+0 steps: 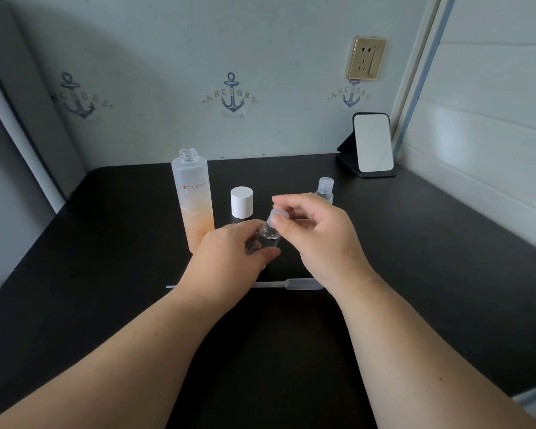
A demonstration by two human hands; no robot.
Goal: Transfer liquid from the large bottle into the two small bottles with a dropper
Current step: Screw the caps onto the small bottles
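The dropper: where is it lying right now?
In the head view the dropper lies flat on the black table, crosswise just nearer the camera than both hands, partly hidden under the wrists, bulb toward the right.

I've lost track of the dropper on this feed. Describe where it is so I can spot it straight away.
Start at the tall frosted large bottle on the black table, then come toward the camera past both hands. The dropper lies flat across the table under the wrists. It is the only thing lying down: a thin clear tube with a wider bulb near the right hand.

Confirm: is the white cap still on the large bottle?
No, the large bottle stands open-necked, and the white cap sits on the table beside it.
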